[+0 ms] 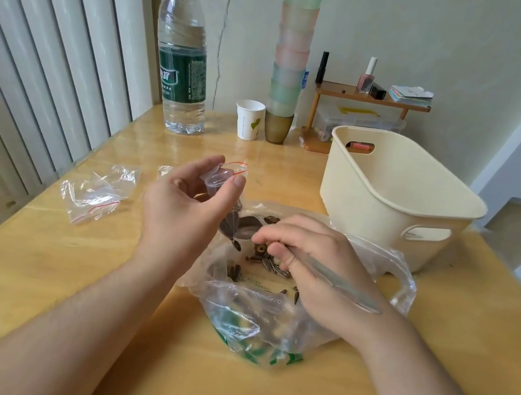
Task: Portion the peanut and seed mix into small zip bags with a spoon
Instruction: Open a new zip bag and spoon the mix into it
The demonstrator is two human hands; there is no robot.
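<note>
Soft, even daylight fills the room, brightest at the blinds on the left. The glossy tabletop shows pale glare streaks near the water bottle. Shadows are faint. The wide lens bends the edges, stretching the forearms. The spoon looks slightly smeared; far shelf items are soft.

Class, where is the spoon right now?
In the head view, right of centre: the right hand grips the spoon over the big mix bag.
</note>
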